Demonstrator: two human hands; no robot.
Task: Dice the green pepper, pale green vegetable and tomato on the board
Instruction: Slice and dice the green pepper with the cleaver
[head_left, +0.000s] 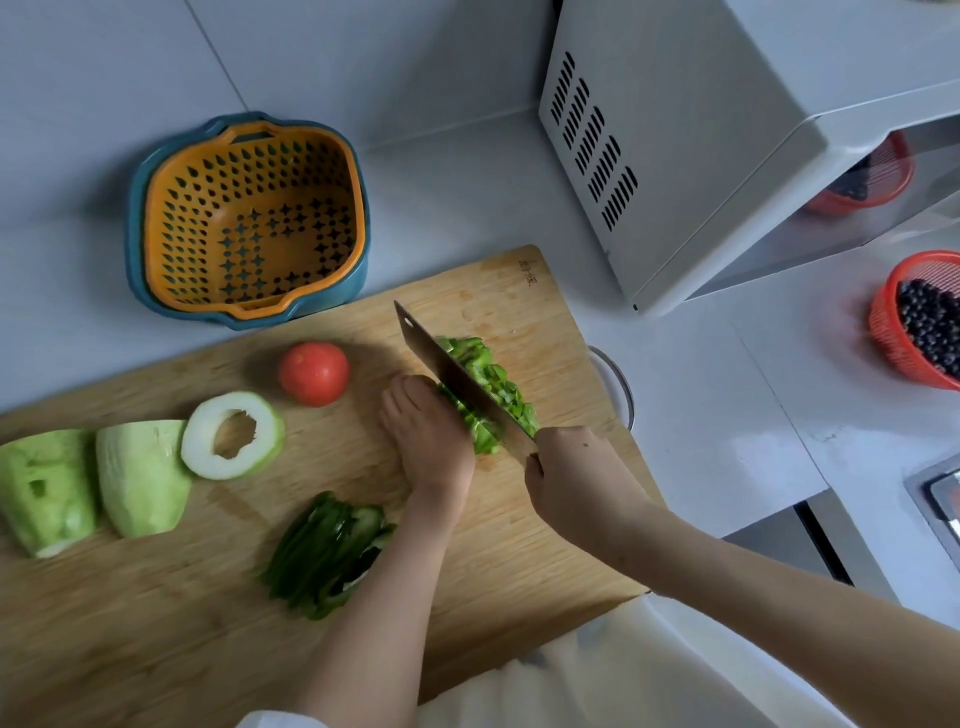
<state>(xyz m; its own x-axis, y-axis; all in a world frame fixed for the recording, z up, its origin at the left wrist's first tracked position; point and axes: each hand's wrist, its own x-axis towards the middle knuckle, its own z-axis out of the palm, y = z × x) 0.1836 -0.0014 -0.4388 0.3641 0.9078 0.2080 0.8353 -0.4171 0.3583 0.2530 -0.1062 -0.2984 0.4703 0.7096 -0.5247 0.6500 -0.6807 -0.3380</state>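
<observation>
The white bench (441, 197) carries a microwave (701, 130) at the far right and a wooden board (156, 597) at the near left. An orange strainer (249, 218) nested in a blue bowl (136, 270) stands just beyond the board. On the board's left lie two pale green vegetable chunks (140, 475) and a hollow ring (200, 441) touching the nearer chunk. The left hand (428, 436), fingers curled, holds down the green pepper (493, 389) at the board's far right. The right hand (576, 478) grips the knife (452, 369) by its handle, edge down in the pepper, with cut pieces on the blade's right. A heap of pepper strips (327, 556) lies beside the left forearm. The whole tomato (313, 372) sits between ring and knife
</observation>
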